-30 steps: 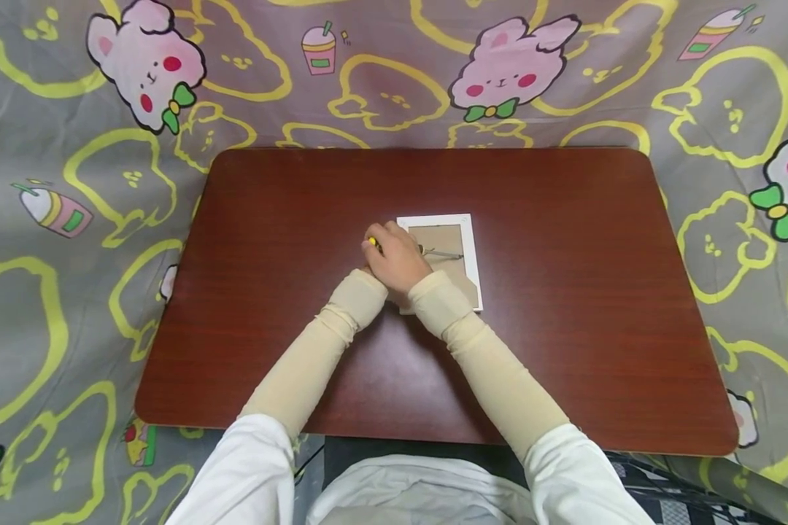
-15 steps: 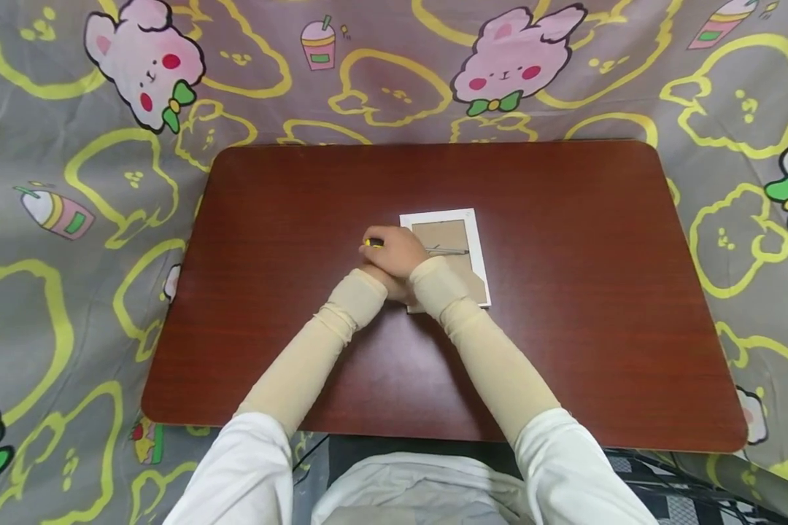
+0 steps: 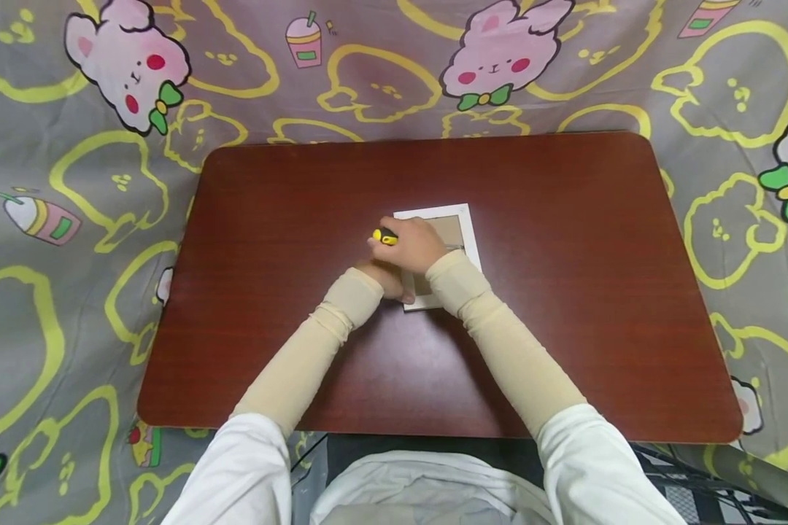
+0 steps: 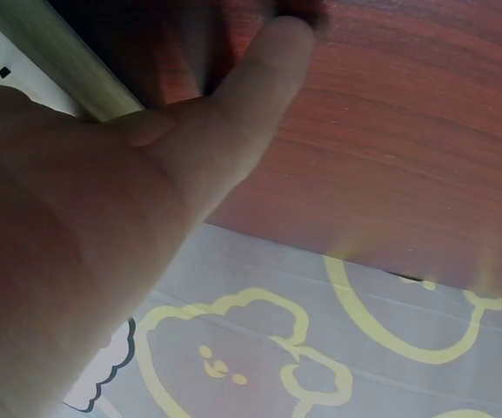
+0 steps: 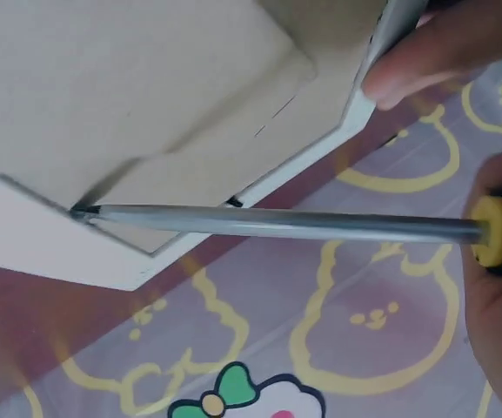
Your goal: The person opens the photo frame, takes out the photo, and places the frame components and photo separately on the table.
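A white picture frame (image 3: 470, 233) lies on the table with its tan backing board (image 5: 103, 78) facing up. My right hand (image 3: 416, 244) grips a screwdriver (image 3: 385, 236) by its yellow and black handle. In the right wrist view, the steel shaft (image 5: 320, 224) crosses the frame, and its tip is at the frame's inner edge beside the board. My left hand (image 3: 384, 275) holds the frame by its left side, partly under my right hand. One of its fingertips (image 5: 385, 87) rests on the rim. The left wrist view shows a straight digit of that hand (image 4: 242, 104) over the wood.
The brown table (image 3: 565, 306) has rounded corners and stretches wide on both sides of the frame. A grey curtain (image 3: 381, 95) with yellow outlines and rabbit prints hangs behind and beside it. Dark cables (image 3: 689, 481) show below the table at the right.
My right hand has shifted right over the frame, covering more of the screwdriver's shaft. More of the handle's yellow end shows. My left hand stays at the frame's left side. The head view shifted slightly.
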### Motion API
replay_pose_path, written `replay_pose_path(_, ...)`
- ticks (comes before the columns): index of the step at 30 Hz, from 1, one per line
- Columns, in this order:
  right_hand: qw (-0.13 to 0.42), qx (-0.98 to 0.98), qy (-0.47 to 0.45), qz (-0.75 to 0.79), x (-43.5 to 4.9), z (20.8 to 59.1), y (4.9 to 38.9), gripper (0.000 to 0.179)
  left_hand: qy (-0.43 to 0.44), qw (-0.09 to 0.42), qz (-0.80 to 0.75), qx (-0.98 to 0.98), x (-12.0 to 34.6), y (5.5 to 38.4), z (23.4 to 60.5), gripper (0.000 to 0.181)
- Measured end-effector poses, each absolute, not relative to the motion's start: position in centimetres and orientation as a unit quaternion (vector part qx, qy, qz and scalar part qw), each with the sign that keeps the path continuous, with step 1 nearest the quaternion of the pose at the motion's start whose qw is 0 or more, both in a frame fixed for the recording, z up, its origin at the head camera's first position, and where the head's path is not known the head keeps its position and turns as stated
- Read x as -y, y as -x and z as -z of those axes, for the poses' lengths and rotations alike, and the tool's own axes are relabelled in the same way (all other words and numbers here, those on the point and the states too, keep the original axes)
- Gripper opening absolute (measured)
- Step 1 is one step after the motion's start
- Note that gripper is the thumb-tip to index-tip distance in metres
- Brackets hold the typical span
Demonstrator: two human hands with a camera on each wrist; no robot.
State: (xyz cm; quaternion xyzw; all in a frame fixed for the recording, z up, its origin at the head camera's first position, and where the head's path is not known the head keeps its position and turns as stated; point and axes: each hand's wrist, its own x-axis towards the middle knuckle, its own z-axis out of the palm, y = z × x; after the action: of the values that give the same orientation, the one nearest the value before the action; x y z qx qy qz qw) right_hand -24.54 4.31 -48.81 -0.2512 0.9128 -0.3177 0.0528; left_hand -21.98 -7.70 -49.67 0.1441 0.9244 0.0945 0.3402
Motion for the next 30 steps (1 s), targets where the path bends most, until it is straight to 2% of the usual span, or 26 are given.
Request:
replay_pose_path(7,0.017,-0.885,0.236,0.402,-6.4,47.9,24.9,0.025,-0.147,0.34,-0.07,-0.926,7.7,22.1,50.5,0.116)
replay_pose_path(12,-0.042,-0.842,0.208,0.496,-9.1,47.0,25.4,0.02,-0.156,0.344,-0.059,-0.924,7.7,22.6,51.2,0.126)
replay_pose_path(15,-0.057,-0.811,0.179,0.555,-10.6,46.6,25.6,0.016,-0.157,0.341,-0.062,-0.925,7.8,22.6,51.2,0.129)
replay_pose_path(21,-0.04,-0.749,0.119,0.651,-12.2,46.4,25.7,0.02,-0.157,0.337,-0.065,-0.926,7.8,22.2,50.3,0.128)
replay_pose_path(30,-0.087,-0.699,0.123,0.699,-13.7,46.9,25.6,0.025,-0.153,0.346,-0.054,-0.924,7.5,22.6,50.7,0.129)
